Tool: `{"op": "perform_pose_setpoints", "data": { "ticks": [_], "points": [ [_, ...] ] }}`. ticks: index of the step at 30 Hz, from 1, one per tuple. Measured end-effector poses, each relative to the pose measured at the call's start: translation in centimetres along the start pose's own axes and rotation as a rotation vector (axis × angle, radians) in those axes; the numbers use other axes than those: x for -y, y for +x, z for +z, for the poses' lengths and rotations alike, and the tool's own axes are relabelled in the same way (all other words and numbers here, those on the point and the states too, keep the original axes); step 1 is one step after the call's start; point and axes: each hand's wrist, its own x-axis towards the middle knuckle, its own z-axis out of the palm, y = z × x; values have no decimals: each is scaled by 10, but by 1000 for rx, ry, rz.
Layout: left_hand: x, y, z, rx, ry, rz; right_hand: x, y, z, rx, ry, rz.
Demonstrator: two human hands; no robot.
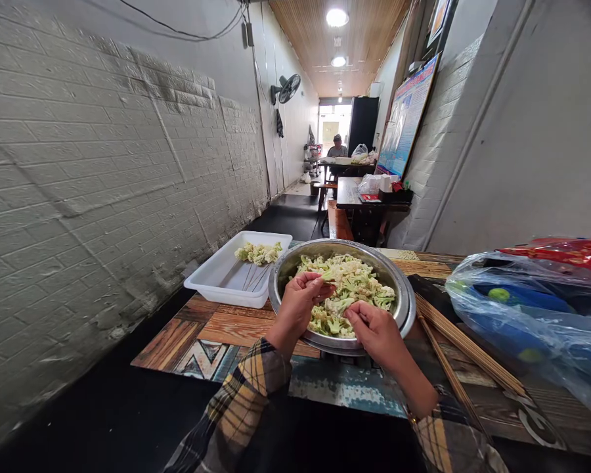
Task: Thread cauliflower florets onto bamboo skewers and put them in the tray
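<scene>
A wide metal bowl (408, 303) full of cut cauliflower florets (359, 279) stands in front of me on the table. Over its left half, my left hand (303, 299) is closed, fingers pinching a pale green cauliflower floret (329, 274). My right hand (374, 328) is lower and to the right, over the near part of the bowl, with thumb and finger closed on another cauliflower floret (339, 306). To the left, a white plastic tray (221, 276) holds cauliflower on thin skewers (259, 253), heads toward the far right corner.
Right of the bowl lies a bundle of bamboo skewers (473, 345). Beyond it sits a clear plastic bag (526, 322) with blue things inside. A patchwork-patterned tabletop (236, 326) carries everything. Further back are another table (349, 190), a wall fan (288, 89) and a seated person (337, 148).
</scene>
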Motion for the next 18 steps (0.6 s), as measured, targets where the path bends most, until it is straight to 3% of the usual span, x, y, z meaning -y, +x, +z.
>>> {"op": "perform_pose_setpoints", "data": {
  "ticks": [11, 18],
  "points": [
    [0, -3, 1, 55, 57, -37, -2, -3, 1, -17, 17, -36],
    [-1, -5, 3, 7, 185, 84, -4, -4, 1, -17, 13, -48]
  ]
}}
